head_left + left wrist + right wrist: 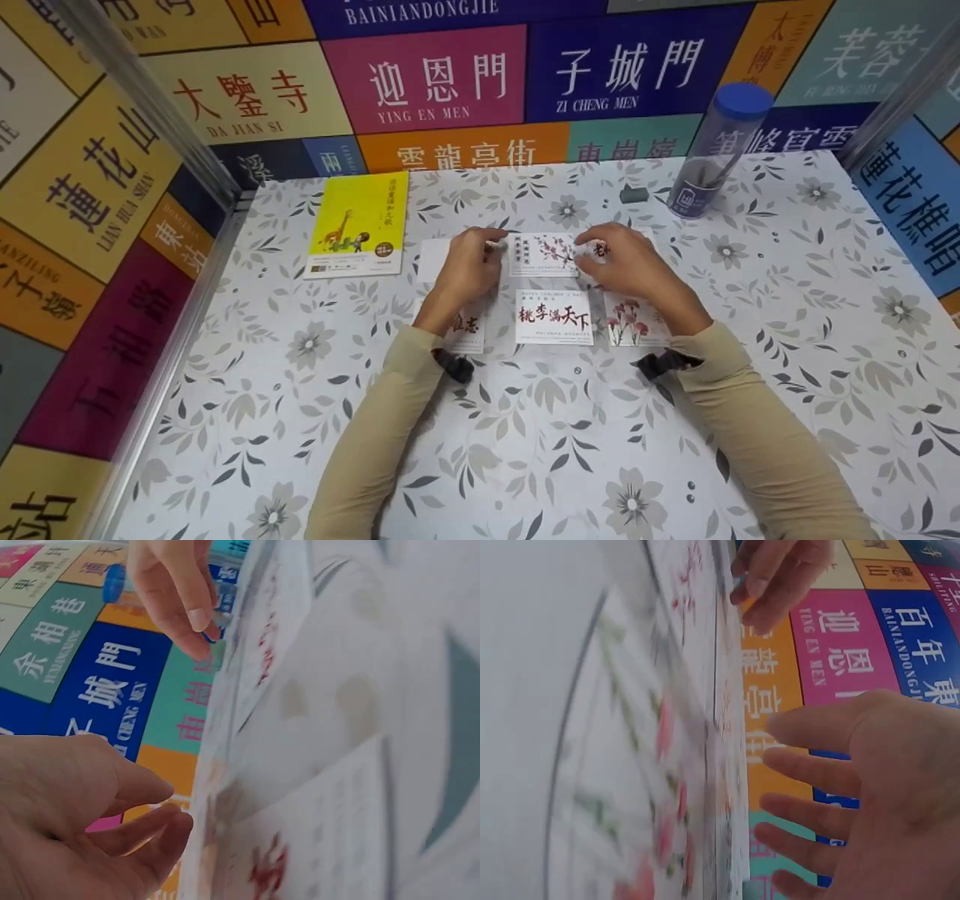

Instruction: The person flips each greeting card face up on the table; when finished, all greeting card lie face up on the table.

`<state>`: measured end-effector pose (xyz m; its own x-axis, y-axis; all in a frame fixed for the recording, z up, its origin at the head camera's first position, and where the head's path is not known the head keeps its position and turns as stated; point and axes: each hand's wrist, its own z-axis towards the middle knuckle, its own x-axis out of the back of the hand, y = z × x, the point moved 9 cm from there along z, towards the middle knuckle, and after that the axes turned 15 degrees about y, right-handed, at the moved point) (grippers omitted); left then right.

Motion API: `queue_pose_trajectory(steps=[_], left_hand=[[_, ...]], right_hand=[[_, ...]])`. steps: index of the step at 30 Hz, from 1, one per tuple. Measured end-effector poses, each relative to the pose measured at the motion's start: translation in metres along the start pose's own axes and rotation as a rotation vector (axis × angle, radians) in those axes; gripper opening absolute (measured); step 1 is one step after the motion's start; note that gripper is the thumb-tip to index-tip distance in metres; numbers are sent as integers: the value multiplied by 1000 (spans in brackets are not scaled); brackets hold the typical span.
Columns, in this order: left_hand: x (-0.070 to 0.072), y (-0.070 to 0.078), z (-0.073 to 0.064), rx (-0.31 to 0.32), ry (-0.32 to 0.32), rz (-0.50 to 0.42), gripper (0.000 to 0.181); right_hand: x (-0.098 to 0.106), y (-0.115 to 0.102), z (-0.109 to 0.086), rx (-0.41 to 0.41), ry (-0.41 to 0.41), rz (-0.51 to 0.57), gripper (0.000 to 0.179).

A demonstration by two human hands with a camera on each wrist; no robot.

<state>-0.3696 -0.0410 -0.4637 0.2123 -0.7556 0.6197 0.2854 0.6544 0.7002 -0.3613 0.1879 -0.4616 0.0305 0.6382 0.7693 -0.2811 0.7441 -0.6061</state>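
Note:
Cards lie in two rows on the table. My left hand [469,266] is at the left edge of the upper middle card [546,256], which shows blossom branches. At its right edge is my right hand [628,262], its fingers [810,772] spread and relaxed in the right wrist view. Whether the fingertips touch that card is unclear. Below lie a card with red characters [555,317], a partly covered card [469,331] on the left and a pink-flower card [628,324] on the right. My hands partly cover the upper left card [432,259] and upper right card [600,250].
A yellow booklet [360,217] lies at the back left. At the back right stands a clear tube with a blue lid [742,101], beside a small dark grey object [634,194]. Panels with large characters [450,79] border the flower-patterned table [525,442].

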Motion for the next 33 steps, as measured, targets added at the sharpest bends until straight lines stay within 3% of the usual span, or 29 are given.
queue_pose_trajectory(steps=[7, 12, 16, 23, 27, 33], left_hand=[[41, -41, -3, 58, 47, 43, 36], [72, -70, -9, 119, 73, 65, 38], [87, -83, -13, 153, 96, 73, 37], [91, -96, -17, 235, 91, 75, 39], [89, -94, -17, 217, 85, 87, 38], [87, -94, -18, 220, 67, 100, 38]], right_hand=[[-46, -47, -5, 113, -162, 100, 53], [-70, -76, 0, 165, -207, 135, 57], [-85, -92, 8, 167, -227, 146, 61], [-104, -109, 14, 243, -253, 87, 60], [-109, -107, 12, 257, -252, 18, 58], [-111, -103, 12, 220, -239, 4, 59]])
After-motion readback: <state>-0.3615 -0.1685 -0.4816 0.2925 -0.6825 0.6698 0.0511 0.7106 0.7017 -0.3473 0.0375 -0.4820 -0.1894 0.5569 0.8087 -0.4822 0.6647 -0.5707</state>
